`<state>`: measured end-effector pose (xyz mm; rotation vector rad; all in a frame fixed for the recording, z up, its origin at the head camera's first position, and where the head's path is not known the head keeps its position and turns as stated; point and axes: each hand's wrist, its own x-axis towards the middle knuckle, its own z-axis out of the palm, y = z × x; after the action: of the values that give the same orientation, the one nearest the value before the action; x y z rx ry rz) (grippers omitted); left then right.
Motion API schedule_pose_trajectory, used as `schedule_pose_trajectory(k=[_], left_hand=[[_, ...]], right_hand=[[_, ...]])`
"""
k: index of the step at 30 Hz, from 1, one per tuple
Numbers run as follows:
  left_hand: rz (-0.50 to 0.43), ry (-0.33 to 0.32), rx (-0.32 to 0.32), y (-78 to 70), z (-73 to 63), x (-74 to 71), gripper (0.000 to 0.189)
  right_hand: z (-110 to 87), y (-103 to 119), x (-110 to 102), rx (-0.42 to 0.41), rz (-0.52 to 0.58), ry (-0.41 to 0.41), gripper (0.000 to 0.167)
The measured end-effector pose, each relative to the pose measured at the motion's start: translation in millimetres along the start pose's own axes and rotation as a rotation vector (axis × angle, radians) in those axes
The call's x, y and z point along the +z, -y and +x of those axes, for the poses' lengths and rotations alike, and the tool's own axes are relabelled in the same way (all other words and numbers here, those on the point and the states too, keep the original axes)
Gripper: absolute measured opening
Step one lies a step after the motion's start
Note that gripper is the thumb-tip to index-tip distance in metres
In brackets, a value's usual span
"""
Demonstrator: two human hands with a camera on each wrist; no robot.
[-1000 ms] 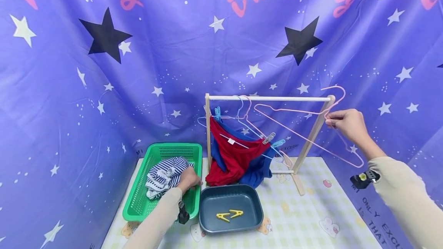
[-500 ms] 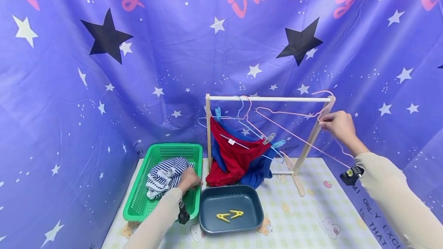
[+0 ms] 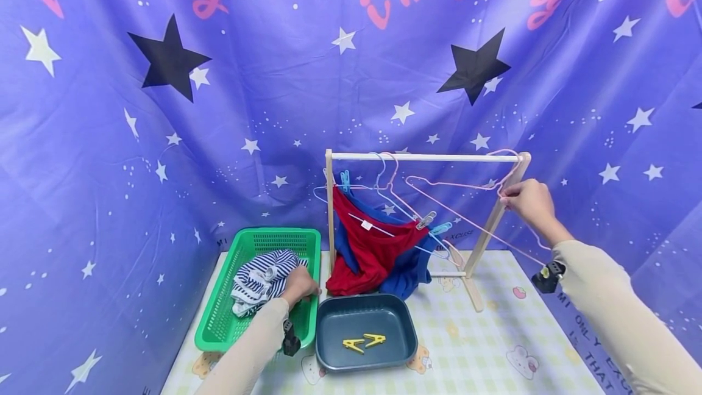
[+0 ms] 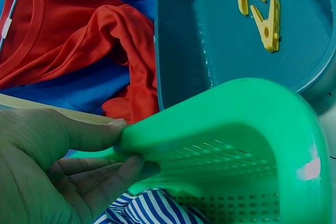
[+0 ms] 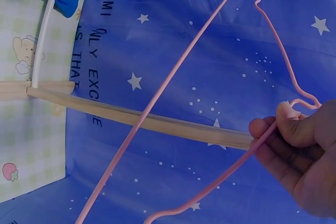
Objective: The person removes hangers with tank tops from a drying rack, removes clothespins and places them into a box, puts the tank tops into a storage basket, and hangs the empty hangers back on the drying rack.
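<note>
My right hand (image 3: 529,203) pinches a pink clothes hanger (image 5: 173,77) just below its hook, beside the right post of a wooden rack (image 3: 428,157). The hanger's hook lies at the right end of the rack's top rod; whether it bears on the rod I cannot tell. No garment is on this hanger. At the left, my left hand (image 3: 300,285) grips the right rim of a green basket (image 4: 210,106), thumb on the outside and fingers inside. Striped navy-and-white cloth (image 3: 265,273) lies bunched in the basket, partly behind that hand.
On the rack's left half hang a red garment (image 3: 367,242) and a blue garment (image 3: 411,267), held by clothespins (image 3: 426,219). A dark tray (image 3: 334,322) with yellow clothespins (image 4: 269,24) stands right of the basket. A starry curtain (image 3: 263,108) encloses the table.
My right hand has moved left and slightly down with the pink hanger, bringing its hook from beyond the post to the rod's right end. My left hand has stayed on the basket rim.
</note>
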<state>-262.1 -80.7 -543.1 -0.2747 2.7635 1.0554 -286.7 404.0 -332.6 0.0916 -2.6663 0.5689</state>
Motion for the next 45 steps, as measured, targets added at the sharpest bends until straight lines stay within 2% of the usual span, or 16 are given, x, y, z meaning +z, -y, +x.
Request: schedule_pose_trajectory(k=[4,13,23,36,45], left_hand=[[0.005,0.004,-0.009,-0.9,0.0,-1.2,0.027],[0.029,0.007,0.013,0.5,0.8,-3.8,0.029],[-0.002,0.016,-0.003,0.5,-1.1,-2.6,0.031],[0.017,0.03,-0.026,0.3,-0.9,-1.9,0.027],[-0.014,0.025,-0.012,0.4,-2.1,-2.1,0.03]], right_hand=[[0.0,-0.4,2.4,0.014,-0.009,0.007,0.017],[-1.1,-5.3,8.6,0.06,-0.012,0.03,0.019],[-1.1,-11.2,10.8,0.072,-0.03,0.023,0.022],[-0.9,-11.8,11.6,0.105,-0.047,0.031,0.02],[0.2,-11.5,10.8,0.11,-0.049,0.042,0.02]])
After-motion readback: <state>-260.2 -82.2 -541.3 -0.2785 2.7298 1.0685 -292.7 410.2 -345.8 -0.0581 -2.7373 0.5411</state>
